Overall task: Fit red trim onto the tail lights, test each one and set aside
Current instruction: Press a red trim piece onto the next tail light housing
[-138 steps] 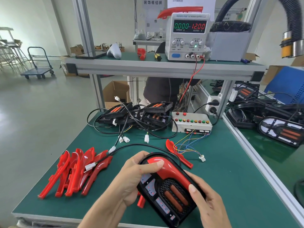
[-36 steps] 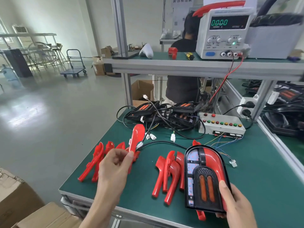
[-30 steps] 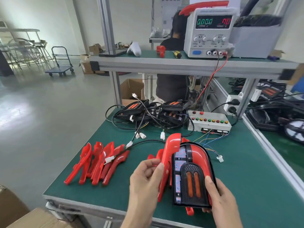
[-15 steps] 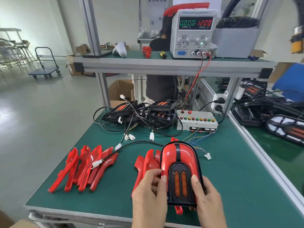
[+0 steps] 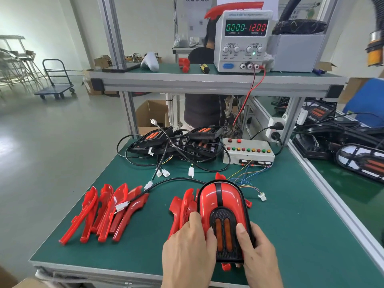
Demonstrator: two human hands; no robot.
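Both hands, left [image 5: 190, 244] & right [image 5: 256, 248], grip clamped on tail light [image 5: 223, 206]; trim seemingly seated.

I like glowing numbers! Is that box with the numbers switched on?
On. The power supply shows lit green 0.000 and red 12.00 digits, plus a small green lamp.

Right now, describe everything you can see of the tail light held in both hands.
The tail light is a rounded, elongated unit with a black frame. Glossy red trim covers its upper half on both sides of a black centre strip. Its lower part is a black mesh-textured panel with two upright orange bars, unlit. It sits low over the green bench mat, rounded end away from the person. The left hand and right hand grip its lower sides, thumbs on the face. Loose red trim pieces lie against its left.
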